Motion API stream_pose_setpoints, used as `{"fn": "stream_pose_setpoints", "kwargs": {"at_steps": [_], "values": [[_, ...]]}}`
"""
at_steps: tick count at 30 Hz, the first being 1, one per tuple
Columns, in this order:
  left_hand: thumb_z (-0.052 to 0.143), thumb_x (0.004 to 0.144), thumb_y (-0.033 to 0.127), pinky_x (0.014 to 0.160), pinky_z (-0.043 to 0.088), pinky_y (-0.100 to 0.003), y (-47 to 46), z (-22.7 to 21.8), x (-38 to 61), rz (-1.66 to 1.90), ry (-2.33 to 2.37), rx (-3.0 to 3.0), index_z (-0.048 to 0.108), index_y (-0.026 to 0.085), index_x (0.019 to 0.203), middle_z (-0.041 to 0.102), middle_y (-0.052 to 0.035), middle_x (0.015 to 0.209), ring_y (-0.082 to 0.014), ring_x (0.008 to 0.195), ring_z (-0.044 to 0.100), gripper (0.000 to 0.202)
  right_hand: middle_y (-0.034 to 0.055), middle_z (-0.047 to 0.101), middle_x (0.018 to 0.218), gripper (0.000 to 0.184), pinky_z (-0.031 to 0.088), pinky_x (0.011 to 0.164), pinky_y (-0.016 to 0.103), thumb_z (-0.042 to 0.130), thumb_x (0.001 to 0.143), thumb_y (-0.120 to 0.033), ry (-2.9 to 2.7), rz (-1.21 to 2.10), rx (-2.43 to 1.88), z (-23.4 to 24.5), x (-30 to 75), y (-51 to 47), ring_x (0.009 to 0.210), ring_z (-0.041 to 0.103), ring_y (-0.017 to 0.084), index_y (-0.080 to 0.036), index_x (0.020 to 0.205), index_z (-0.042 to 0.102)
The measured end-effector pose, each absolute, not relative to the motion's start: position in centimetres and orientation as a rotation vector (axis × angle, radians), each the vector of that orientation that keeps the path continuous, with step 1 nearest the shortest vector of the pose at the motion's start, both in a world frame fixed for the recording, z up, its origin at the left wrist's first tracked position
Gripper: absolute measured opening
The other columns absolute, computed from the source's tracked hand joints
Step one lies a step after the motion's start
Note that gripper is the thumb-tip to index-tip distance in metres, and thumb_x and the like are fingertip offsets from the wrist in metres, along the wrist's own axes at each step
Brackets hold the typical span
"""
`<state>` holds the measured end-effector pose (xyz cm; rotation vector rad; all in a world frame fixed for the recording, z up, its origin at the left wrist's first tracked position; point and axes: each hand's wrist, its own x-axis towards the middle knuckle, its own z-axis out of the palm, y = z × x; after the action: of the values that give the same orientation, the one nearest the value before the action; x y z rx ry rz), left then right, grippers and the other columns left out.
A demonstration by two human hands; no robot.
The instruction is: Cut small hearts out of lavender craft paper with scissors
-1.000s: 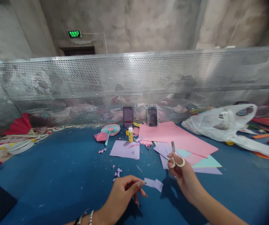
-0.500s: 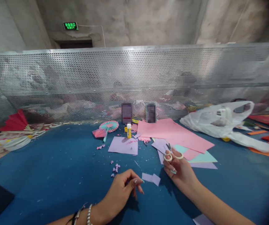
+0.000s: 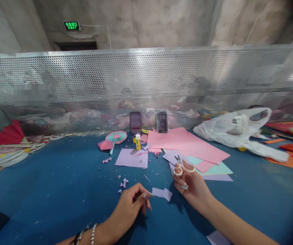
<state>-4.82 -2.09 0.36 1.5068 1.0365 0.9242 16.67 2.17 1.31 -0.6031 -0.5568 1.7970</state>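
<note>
In the head view, my right hand (image 3: 191, 182) holds small scissors (image 3: 178, 166) with cream-coloured handle loops. Their dark blades point up and away, slightly apart. My left hand (image 3: 133, 206) is low over the blue tabletop, thumb and fingertips brought together; whatever may be between them is hidden. Just right of its fingertips lie a lilac paper strip (image 3: 158, 192) and a lilac paper square (image 3: 167, 194), one overlapping the other. Beyond the left hand is a cluster of tiny lilac folded hearts (image 3: 123, 183). Farther off, a lilac sheet (image 3: 128, 158) carries pink scraps.
A glue stick (image 3: 137, 142) stands behind the lilac sheet, near a teal and pink paper fan (image 3: 116, 137). Pink sheets (image 3: 184, 144) and other coloured paper lie right of centre. Beyond are a white plastic bag (image 3: 228, 127) and a perforated metal screen (image 3: 105, 78).
The whole view has shifted slightly, so things sit a little farther left. My left fingertips have drawn closer together; the scissors stay in my right hand.
</note>
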Motion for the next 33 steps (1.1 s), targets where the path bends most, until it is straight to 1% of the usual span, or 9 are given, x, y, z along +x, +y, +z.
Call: {"fn": "stream_pose_setpoints", "kwargs": {"at_steps": [11,14,18,21,24,26,29,31,33], "values": [[0.049,0.085,0.042,0.055,0.040,-0.021,-2.3,0.5,-4.9,0.929,1.022,1.478,0.054,0.012,0.075,0.058,-0.0013,0.061,-0.0090,0.054,0.050,0.031,-0.0056,0.049,0.060,0.020,0.029,0.038,0.017,0.062,0.074,-0.035,-0.529,1.827,-0.608,1.2,16.7,2.2,0.039,0.028,0.003,-0.018,0.073,0.050],[0.050,0.084,0.042,0.056,0.040,-0.022,-2.0,0.6,-4.9,0.930,1.034,1.476,0.057,0.012,0.076,0.059,-0.0022,0.062,-0.0089,0.053,0.050,0.032,-0.0054,0.049,0.060,0.020,0.027,0.038,0.017,0.061,0.075,-0.034,-0.512,1.843,-0.578,1.0,16.7,2.3,0.039,0.027,0.003,-0.018,0.072,0.050],[0.051,0.083,0.042,0.052,0.039,-0.021,-1.6,0.8,-4.9,0.926,1.090,1.464,0.063,0.011,0.082,0.063,-0.0037,0.063,-0.0088,0.050,0.048,0.034,-0.0051,0.049,0.061,0.018,0.026,0.039,0.017,0.058,0.078,-0.033,-0.535,1.872,-0.556,1.2,16.8,2.3,0.040,0.029,0.003,-0.017,0.075,0.052],[0.048,0.084,0.043,0.050,0.037,-0.021,-1.4,0.9,-5.0,0.931,1.114,1.413,0.066,0.012,0.090,0.065,-0.0043,0.065,-0.0087,0.050,0.049,0.036,-0.0052,0.049,0.059,0.020,0.026,0.040,0.017,0.053,0.082,-0.036,-0.660,1.885,-0.589,1.4,16.8,2.1,0.040,0.030,0.003,-0.016,0.079,0.054],[0.047,0.085,0.045,0.049,0.036,-0.020,-1.3,1.0,-5.2,0.953,1.130,1.334,0.066,0.014,0.094,0.066,-0.0052,0.069,-0.0085,0.051,0.049,0.038,-0.0052,0.049,0.056,0.027,0.027,0.041,0.017,0.046,0.086,-0.039,-0.959,1.825,-0.705,1.4,16.6,1.6,0.040,0.031,0.003,-0.015,0.081,0.056],[0.048,0.084,0.045,0.049,0.036,-0.020,-1.3,1.1,-5.2,0.980,1.158,1.285,0.066,0.013,0.096,0.066,-0.0056,0.072,-0.0079,0.050,0.048,0.039,-0.0041,0.051,0.053,0.027,0.028,0.042,0.016,0.050,0.085,-0.040,-1.225,1.782,-0.816,1.4,16.4,1.1,0.041,0.036,0.003,-0.014,0.077,0.057],[0.049,0.084,0.045,0.048,0.035,-0.019,-1.3,1.2,-5.1,1.004,1.189,1.250,0.067,0.013,0.090,0.066,-0.0051,0.072,-0.0071,0.048,0.047,0.038,-0.0026,0.053,0.054,0.025,0.035,0.045,0.017,0.065,0.074,-0.035,-1.613,1.849,-0.876,1.3,16.1,0.4,0.045,0.049,0.006,-0.012,0.070,0.057],[0.048,0.084,0.046,0.047,0.034,-0.019,-1.3,1.3,-5.1,1.003,1.207,1.254,0.068,0.011,0.079,0.065,-0.0048,0.067,-0.0070,0.047,0.047,0.040,-0.0027,0.053,0.055,0.025,0.038,0.048,0.018,0.068,0.072,-0.034,-1.832,1.848,-0.880,1.3,16.0,0.2,0.049,0.054,0.008,-0.012,0.069,0.057],[0.046,0.084,0.047,0.046,0.033,-0.019,-1.3,1.3,-5.0,0.997,1.214,1.266,0.067,0.010,0.067,0.065,-0.0057,0.065,-0.0065,0.046,0.046,0.046,-0.0028,0.054,0.054,0.025,0.039,0.049,0.018,0.066,0.073,-0.035,-1.953,1.787,-0.898,1.3,15.9,0.2,0.051,0.055,0.008,-0.012,0.070,0.057]]}}
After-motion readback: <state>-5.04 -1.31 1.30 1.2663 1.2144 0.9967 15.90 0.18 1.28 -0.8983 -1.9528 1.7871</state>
